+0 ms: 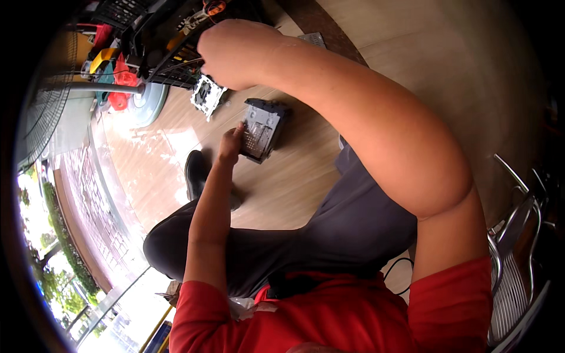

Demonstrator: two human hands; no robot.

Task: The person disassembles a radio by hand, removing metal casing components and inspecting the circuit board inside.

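My left hand (232,143) grips the near left edge of a boxy metal device chassis (261,126), silver-grey with black parts at its far end and perforations on its face. It is tilted above the floor between my legs. My right hand (231,52) is stretched across to the upper left, over the edge of a black plastic crate (170,73). Its fingers curl inward and point away, so whatever they hold is hidden. Just below this hand, beside the crate, lies a white-and-black frame-like part (208,95).
Tools and an orange coil (214,7) fill the crate. A standing fan's round base (147,105) and red plastic bags (122,79) are at the left. A perforated metal piece (313,39) lies beyond my right forearm. Metal chairs (515,265) stand at the right.
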